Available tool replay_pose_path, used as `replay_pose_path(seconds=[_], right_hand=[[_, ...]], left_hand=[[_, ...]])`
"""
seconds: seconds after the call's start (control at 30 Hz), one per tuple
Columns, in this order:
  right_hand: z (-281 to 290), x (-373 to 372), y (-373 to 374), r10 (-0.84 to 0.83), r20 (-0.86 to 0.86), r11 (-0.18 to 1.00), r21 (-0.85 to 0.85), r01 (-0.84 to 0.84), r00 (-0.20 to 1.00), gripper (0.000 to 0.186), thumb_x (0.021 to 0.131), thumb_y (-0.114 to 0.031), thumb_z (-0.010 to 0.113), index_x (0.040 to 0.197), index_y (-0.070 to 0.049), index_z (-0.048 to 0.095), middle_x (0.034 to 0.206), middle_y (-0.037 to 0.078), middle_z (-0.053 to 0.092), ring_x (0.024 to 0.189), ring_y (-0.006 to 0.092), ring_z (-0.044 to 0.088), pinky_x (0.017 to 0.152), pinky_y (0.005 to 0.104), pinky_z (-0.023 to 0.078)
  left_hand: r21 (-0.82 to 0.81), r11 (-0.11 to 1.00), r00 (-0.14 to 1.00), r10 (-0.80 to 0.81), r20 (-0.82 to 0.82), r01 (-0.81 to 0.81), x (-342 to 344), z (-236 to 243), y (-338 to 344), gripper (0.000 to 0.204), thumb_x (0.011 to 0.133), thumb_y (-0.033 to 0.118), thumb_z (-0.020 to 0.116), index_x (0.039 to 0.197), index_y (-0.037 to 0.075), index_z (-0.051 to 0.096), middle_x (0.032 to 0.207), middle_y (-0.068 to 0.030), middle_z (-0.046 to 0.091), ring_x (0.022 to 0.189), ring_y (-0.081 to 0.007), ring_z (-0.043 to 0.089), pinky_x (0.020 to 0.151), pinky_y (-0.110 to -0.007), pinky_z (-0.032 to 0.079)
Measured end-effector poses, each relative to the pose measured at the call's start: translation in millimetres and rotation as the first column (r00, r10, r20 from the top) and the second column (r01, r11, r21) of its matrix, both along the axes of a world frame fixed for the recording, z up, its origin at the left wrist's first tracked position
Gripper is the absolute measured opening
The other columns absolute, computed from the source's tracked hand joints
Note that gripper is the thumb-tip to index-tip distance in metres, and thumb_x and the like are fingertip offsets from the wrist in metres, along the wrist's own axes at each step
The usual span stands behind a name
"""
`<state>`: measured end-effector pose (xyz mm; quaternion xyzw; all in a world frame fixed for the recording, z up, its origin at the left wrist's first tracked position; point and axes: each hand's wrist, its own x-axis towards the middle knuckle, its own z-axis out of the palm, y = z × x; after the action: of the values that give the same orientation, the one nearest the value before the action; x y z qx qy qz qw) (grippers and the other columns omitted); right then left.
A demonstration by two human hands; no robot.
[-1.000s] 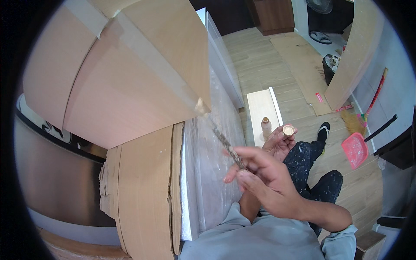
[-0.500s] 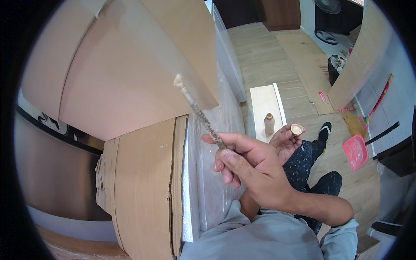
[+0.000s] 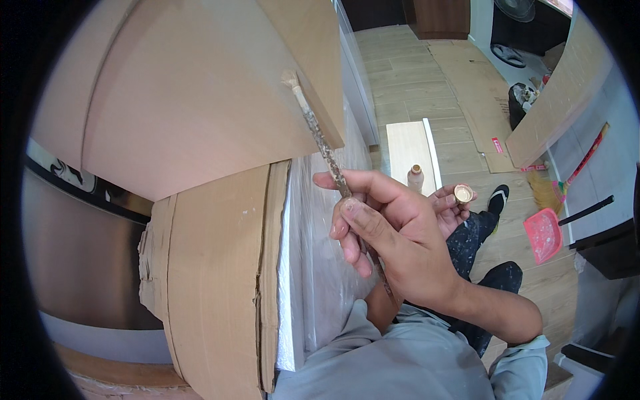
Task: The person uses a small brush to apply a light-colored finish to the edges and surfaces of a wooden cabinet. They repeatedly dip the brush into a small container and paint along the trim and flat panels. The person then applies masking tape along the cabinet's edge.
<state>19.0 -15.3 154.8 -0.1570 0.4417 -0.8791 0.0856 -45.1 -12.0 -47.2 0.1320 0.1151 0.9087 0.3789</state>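
My right hand [image 3: 400, 233] pinches a thin paintbrush [image 3: 320, 143], its handle crusted with paint. The pale bristle end points up and away, in front of the pinkish-beige cabinet panel [image 3: 193, 107]; whether it touches the surface I cannot tell. Beyond and partly behind my right hand, my left hand [image 3: 448, 212] holds a small round cap [image 3: 463, 194] with beige paint inside, its open side up. A small bottle [image 3: 415, 179] of beige liquid with a brownish top stands on a pale board [image 3: 403, 143], its base hidden by my right hand.
Cardboard [image 3: 213, 280] and a plastic-wrapped slab [image 3: 333, 287] stand close at left, beside a metallic appliance [image 3: 87, 260]. At right are a pink dustpan [image 3: 543, 237] and a broom [image 3: 587, 157]. A cardboard sheet [image 3: 460, 87] covers floor farther off, near a black bag [image 3: 520, 107].
My right hand has raised the brush, its tip moving up and slightly right against the panel. The cap stays in my left hand. The view has shifted slightly.
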Motion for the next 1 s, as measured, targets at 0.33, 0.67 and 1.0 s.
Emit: replay_pose_path(seconds=[0.33,0.67,1.0], right_hand=[[-12.2,5.6,3.4,0.035,0.086,0.998,-0.062,-0.029,0.996,0.039,0.106,-0.013,0.047,0.140,0.007,0.046,0.088,0.003,0.060,0.066,0.0027,0.055,0.051,0.0156,0.046],[-12.8,22.0,4.5,0.046,0.027,0.999,0.028,-0.047,0.999,0.039,0.107,-0.013,0.044,0.141,0.008,0.045,0.090,0.004,0.059,0.066,0.0028,0.053,0.053,0.0164,0.044],[-4.2,8.0,4.1,0.085,0.133,0.995,-0.070,-0.077,0.987,0.039,0.107,-0.014,0.045,0.141,0.005,0.046,0.090,0.004,0.059,0.067,0.0029,0.054,0.052,0.0164,0.044]], left_hand=[[0.069,0.997,1.000,-0.027,-0.016,0.028,-1.0,-2.5,1.7,0.035,0.096,0.012,0.064,0.128,0.002,0.054,0.125,-0.0188,0.061,0.103,-0.0179,0.061,0.099,-0.033,0.049],[0.011,1.000,1.000,-0.003,-0.025,0.004,0.9,-2.5,1.9,0.037,0.095,0.015,0.065,0.128,0.002,0.055,0.123,-0.0168,0.063,0.101,-0.0174,0.062,0.097,-0.034,0.050],[0.038,0.999,0.999,-0.014,-0.030,0.016,0.1,-3.8,1.7,0.039,0.096,0.015,0.064,0.132,0.002,0.053,0.124,-0.0169,0.062,0.102,-0.0174,0.062,0.097,-0.034,0.050]])
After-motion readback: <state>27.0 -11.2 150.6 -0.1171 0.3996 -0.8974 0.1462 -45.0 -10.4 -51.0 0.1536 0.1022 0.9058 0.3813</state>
